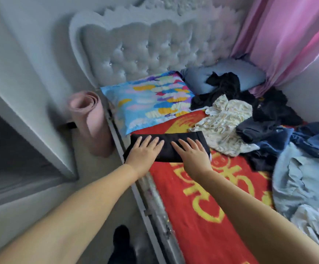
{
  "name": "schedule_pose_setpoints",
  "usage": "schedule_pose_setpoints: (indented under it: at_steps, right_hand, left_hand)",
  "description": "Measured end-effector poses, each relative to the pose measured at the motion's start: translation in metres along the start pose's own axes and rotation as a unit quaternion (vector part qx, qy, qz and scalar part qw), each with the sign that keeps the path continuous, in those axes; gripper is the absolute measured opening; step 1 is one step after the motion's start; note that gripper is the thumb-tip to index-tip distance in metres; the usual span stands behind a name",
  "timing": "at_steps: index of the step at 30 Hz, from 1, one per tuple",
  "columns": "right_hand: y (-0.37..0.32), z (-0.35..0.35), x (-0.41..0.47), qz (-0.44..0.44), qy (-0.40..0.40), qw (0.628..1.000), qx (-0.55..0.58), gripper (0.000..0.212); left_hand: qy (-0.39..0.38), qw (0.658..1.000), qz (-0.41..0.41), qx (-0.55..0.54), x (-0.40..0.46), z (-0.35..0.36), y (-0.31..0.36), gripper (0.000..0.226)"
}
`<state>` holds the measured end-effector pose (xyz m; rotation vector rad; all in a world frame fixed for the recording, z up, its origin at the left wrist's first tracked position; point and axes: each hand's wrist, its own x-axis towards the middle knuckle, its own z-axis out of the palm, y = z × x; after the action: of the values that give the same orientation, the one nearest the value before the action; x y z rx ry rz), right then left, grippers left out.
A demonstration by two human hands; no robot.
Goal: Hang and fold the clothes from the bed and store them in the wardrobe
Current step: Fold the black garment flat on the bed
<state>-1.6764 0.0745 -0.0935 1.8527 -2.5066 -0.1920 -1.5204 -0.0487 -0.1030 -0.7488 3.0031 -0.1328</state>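
Note:
A folded black garment [167,139] lies flat near the left edge of the bed, on a red blanket with yellow characters [198,197]. My left hand [144,152] presses flat on its left half with straight fingers. My right hand [193,154] presses flat on its right half the same way. Unfolded clothes lie in a heap to the right: a cream patterned piece [225,121], black pieces [223,86], dark blue denim [288,138] and a light blue garment [303,180]. The wardrobe door [21,103] stands at the left.
A colourful pillow [147,100] and a blue pillow [227,70] lie against the tufted grey headboard [145,48]. A rolled pink mat [92,121] stands on the floor beside the bed. A pink curtain [288,39] hangs at the right. My foot [121,242] is on the floor.

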Motion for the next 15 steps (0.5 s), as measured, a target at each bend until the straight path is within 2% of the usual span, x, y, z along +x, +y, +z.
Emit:
schedule_pose_setpoints:
  at_steps: [5, 9, 15]
  right_hand:
    - [-0.110, -0.025, 0.032, -0.113, 0.003, 0.994, -0.006, 0.071]
    - [-0.208, -0.047, 0.054, -0.192, 0.014, 0.981, -0.016, 0.071]
    - [-0.394, -0.079, 0.091, -0.294, 0.032, 0.955, -0.020, 0.071]
  left_hand:
    - [-0.020, 0.994, -0.108, 0.015, -0.094, -0.004, -0.082, 0.066]
    - [-0.005, 0.984, -0.176, 0.022, -0.173, -0.003, -0.150, 0.064]
    - [-0.012, 0.961, -0.275, 0.031, -0.307, 0.000, -0.275, 0.062]
